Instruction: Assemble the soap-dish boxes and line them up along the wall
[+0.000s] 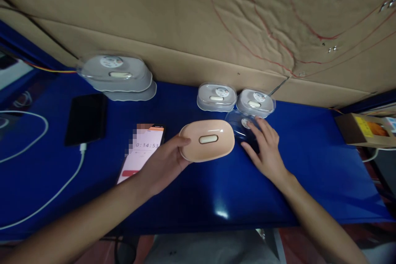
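Note:
My left hand (167, 159) is closed on the left end of a glossy peach oval dish (222, 142), held above the table with the thumb over its rim. A cream pill-shaped piece (208, 139) sits in the dish's centre. To its right, my right hand (267, 148) has thumb and fingers around the right end of a clear plastic lid (236, 121) with a round label. Part of this lid is hidden by the hand and the dish. Behind it stand two grey oval dishes, a left one (213, 105) and a right one (262, 112), both under clear labelled covers.
Larger grey dishes (126, 86) are stacked at the back left. A lit phone (148, 144) showing a timer lies beside my left forearm, near a dark phone (85, 119) on a white cable (69, 181). At the right edge sits a cardboard box (351, 130). Brown board (185, 29) backs the blue table (324, 173).

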A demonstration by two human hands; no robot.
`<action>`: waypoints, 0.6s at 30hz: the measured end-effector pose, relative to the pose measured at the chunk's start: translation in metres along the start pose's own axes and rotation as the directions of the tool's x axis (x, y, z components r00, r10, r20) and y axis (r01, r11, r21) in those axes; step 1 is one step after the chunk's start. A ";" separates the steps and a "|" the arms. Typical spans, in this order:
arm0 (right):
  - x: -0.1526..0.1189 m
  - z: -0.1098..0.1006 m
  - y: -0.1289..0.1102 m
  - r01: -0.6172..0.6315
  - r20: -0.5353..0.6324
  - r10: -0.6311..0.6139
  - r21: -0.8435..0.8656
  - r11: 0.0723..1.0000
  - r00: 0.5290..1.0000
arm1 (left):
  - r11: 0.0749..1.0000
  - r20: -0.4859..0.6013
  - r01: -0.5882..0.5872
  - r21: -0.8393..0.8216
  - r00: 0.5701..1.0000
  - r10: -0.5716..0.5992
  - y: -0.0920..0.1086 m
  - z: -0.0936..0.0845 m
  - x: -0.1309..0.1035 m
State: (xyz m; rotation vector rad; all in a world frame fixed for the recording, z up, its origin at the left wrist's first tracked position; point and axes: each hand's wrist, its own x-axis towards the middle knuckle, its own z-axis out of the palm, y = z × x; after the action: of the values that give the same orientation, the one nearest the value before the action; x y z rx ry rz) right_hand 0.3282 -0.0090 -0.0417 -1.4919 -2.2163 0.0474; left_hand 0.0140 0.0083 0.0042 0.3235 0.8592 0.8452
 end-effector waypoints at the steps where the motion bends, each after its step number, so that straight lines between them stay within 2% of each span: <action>1: 0.001 0.002 0.007 -0.052 0.004 0.052 -0.022 0.998 0.999 | 1.000 0.004 -0.002 -0.007 1.000 0.002 0.001 -0.001 0.001; 5: 0.004 0.005 0.018 -0.110 0.024 0.108 0.079 0.991 0.994 | 0.999 0.051 0.042 0.005 0.998 -0.043 -0.003 -0.004 0.003; 9: -0.001 -0.002 0.003 -0.132 -0.001 0.138 0.285 0.949 0.990 | 0.994 0.103 0.102 0.037 0.989 -0.105 -0.010 -0.006 0.002; 11: -0.004 -0.004 -0.009 -0.069 0.023 0.065 0.355 0.932 0.998 | 0.992 0.144 0.113 0.046 0.982 -0.119 -0.012 -0.005 0.002; 15: -0.009 -0.001 -0.028 0.170 0.051 -0.205 0.387 0.906 0.977 | 0.989 0.287 0.123 0.078 0.947 -0.140 -0.014 -0.003 0.003; 18: -0.009 0.002 -0.035 0.244 0.033 -0.272 0.343 0.907 0.962 | 0.990 0.358 0.101 0.095 0.925 -0.128 -0.016 -0.001 0.003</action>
State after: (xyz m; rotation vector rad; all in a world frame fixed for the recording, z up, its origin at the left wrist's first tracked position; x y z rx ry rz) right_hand 0.3002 -0.0308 -0.0366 -1.0216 -2.3087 0.3869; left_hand 0.0224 0.0008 -0.0070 0.4751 0.5568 0.6182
